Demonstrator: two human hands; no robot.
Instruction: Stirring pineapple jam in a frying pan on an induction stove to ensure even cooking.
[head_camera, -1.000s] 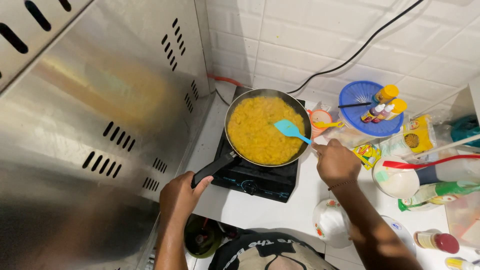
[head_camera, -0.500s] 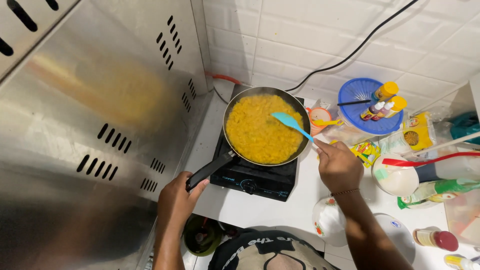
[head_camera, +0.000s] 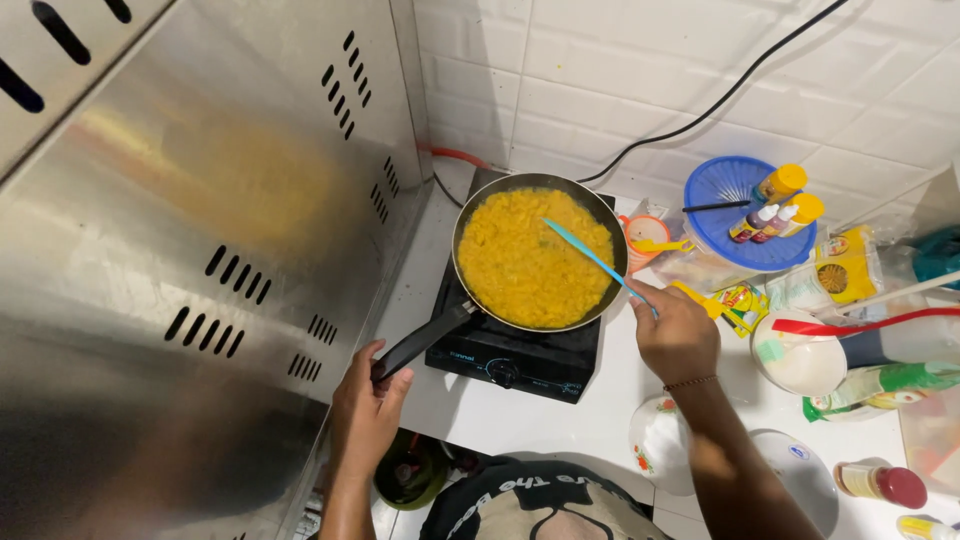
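Pan (head_camera: 530, 262) of yellow food sits on the black cooker (head_camera: 515, 352), far left on the tabletop (head_camera: 560, 425) | left hand (head_camera: 368, 410) wraps the handle to keep it steady | right hand (head_camera: 676, 330) pinches the blue spatula (head_camera: 590, 255), tip in the food

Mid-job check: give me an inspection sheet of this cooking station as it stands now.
Surface: white counter, crowded on the right.
Job's things: frying pan of yellow food on a black single burner; blue spatula in the food.
Clutter: blue basket with bottles, white bowl, packets, red-capped jar.
Hands: left hand on the pan handle; right hand holds the spatula.
Cables: black cable across the tiles.
Surroundings: steel panel, white tiled wall.
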